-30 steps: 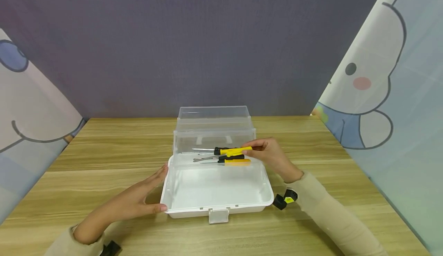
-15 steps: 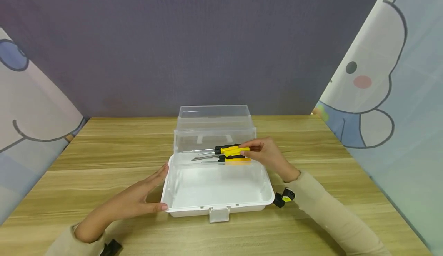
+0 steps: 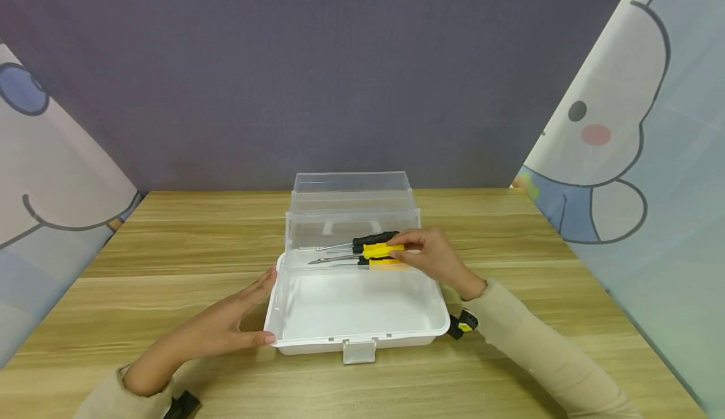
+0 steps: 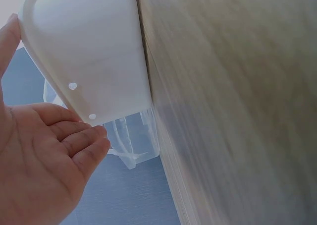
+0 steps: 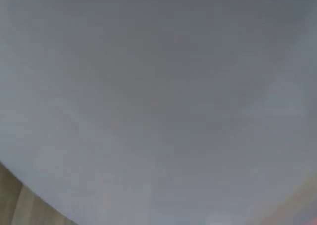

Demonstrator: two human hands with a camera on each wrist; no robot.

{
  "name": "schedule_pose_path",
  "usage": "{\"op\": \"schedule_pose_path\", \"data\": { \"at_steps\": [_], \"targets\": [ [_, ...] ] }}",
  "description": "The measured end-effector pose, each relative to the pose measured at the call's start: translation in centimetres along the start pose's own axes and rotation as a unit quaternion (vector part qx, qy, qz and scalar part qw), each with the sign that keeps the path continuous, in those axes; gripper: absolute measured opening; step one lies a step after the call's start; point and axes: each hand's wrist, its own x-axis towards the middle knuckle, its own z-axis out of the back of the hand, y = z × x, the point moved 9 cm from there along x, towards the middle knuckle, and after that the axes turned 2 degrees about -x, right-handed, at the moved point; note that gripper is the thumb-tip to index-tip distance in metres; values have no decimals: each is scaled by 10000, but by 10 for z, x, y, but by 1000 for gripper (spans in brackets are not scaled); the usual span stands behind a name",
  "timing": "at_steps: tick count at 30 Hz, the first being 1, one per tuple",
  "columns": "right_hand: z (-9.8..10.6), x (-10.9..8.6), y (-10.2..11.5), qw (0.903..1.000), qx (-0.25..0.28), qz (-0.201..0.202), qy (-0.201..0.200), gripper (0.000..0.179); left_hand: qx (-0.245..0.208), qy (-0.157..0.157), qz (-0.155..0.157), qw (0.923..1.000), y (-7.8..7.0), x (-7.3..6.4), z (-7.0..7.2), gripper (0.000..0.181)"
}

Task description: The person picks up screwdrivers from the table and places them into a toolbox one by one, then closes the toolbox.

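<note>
My right hand [image 3: 436, 256] pinches the yellow handle of a screwdriver [image 3: 375, 252], shaft toward the left, over the back of an open white toolbox [image 3: 354, 345]. Around it lie several more screwdrivers, among them one with a black handle [image 3: 376, 238] and one with an orange-yellow handle [image 3: 385, 265]. These seem to be in a clear tray at the box's back. Against the box's left side rests my left hand [image 3: 226, 324], thumb at the front corner and fingers along the rim. In the left wrist view, the left hand [image 4: 44, 155] has extended, slightly bent fingers touching the white wall [image 4: 94, 51].
Behind the box its transparent stepped lid [image 3: 351, 200] stands raised. A clear latch [image 3: 359, 351] hangs at the front. The wooden table [image 3: 187, 249] meets a dark back panel [image 3: 351, 79]. The right wrist view shows mostly a blurred pale surface [image 5: 158, 106].
My right hand has shifted slightly left with the yellow-handled screwdriver. More of the black handle behind it shows now. The left hand has stayed at the box's side.
</note>
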Motion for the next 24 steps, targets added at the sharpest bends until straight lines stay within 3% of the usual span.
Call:
{"op": "schedule_pose_path", "data": {
  "at_steps": [7,24],
  "targets": [
    [1,0,4,9991,-397,147,-40,17,44,-7,-9,10000,0,0,0,93],
    [1,-2,5,9976,-540,406,124,18,-32,-27,67,10000,4,0,0,93]
  ]
}}
